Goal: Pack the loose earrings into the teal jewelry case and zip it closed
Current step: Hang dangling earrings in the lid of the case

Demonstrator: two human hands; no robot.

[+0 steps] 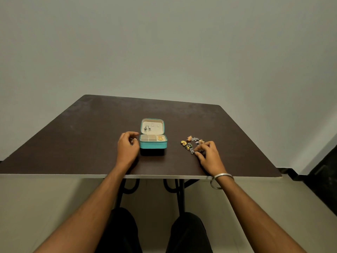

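The teal jewelry case (153, 144) stands open on the dark table (91, 143), its lid upright. A pair of dangling earrings (147, 129) hangs inside the lid. A gold earring (160, 138) lies in the right compartment of the base. Several loose earrings (190, 143), gold, silver and green, lie in a cluster to the right of the case. My left hand (127, 147) rests against the case's left side, fingers curled and holding nothing. My right hand (208, 155) has its fingertips on a small silver earring (197, 152) at the cluster's near edge.
The table's front edge (145, 176) runs just under my wrists. A metal bangle (219, 180) sits on my right wrist. A plain wall stands behind the table. My knees and the black table legs (179, 194) show below.
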